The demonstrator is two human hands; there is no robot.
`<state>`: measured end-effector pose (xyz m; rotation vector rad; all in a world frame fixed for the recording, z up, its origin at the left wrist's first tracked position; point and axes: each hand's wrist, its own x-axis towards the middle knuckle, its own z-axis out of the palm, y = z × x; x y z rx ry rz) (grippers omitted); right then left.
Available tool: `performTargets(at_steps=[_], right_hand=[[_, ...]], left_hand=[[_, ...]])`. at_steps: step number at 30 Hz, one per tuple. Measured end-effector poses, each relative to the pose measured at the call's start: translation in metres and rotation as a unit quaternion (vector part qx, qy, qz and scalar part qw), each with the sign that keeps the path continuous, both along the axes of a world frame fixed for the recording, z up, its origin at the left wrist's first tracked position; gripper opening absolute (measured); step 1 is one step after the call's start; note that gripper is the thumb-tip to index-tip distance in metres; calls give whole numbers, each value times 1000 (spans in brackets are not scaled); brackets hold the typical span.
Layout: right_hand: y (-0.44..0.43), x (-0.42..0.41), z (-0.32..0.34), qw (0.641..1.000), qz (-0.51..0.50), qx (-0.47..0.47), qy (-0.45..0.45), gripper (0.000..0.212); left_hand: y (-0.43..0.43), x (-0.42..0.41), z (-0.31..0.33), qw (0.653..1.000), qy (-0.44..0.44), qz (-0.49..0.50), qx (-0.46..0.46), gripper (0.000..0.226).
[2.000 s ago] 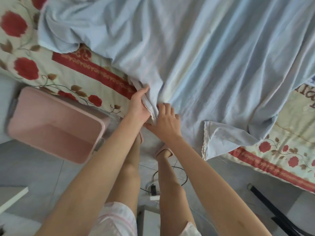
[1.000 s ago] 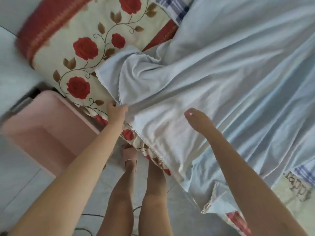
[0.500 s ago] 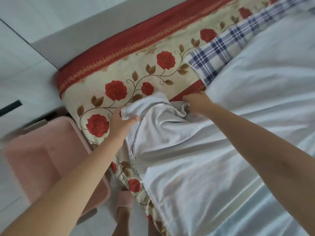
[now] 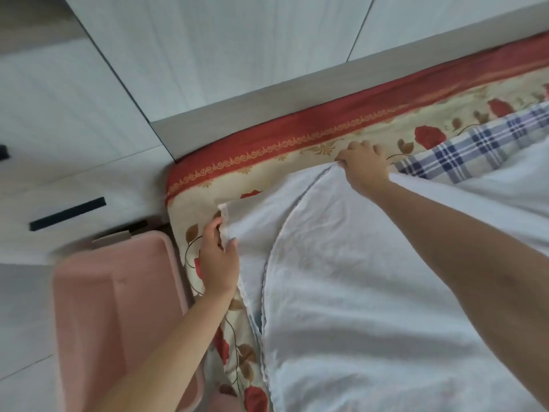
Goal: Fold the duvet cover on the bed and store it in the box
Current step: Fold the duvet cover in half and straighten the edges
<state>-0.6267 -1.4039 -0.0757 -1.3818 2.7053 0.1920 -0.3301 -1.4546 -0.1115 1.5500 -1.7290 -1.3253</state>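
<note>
Pale blue duvet cover [image 4: 356,307] lies spread over the bed [image 4: 267,138], its lace edge running along the near side. Left hand [image 4: 218,258] pinches that lace edge, thumb on top. Right hand [image 4: 365,168] grips a fold up by the red border, fingers curled round the cloth. Pink box [image 4: 118,307] stands on the floor [image 4: 23,322], just beside the bed.

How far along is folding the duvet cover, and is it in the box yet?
Early on. Done: one layer of the duvet cover lies over another, scalloped edge showing. In hand: the left hand pinches its near corner, the right hand grips its far corner. Left: the further folds, then the box beside the bed, which holds no cover.
</note>
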Motion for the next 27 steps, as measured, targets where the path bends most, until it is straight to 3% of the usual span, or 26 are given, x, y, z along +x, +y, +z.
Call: performTargets(at_steps=[6, 10, 14, 16, 20, 24, 27], right_hand=[[-15, 9, -19, 996, -81, 34, -6, 38], [-20, 17, -31, 983, -121, -9, -140, 32], [-19, 25, -34, 962, -69, -81, -250, 23], [-26, 25, -26, 953, -85, -133, -260, 25], [-44, 24, -17, 942, -129, -174, -258, 24], [-41, 27, -21, 934, -114, -163, -297, 28], [-29, 47, -16, 921, -62, -194, -332, 54]], left_hand=[[-40, -42, 3, 996, -50, -57, -41, 64], [-70, -65, 8, 996, -3, -83, 38, 72], [-89, -60, 7, 986, -75, -147, 33, 34], [-102, -55, 12, 987, -69, -143, -27, 18], [-122, -61, 14, 984, -60, -130, -107, 7], [-118, -68, 4, 983, -119, -97, -101, 16], [-82, -64, 7, 982, -166, -65, -57, 49]])
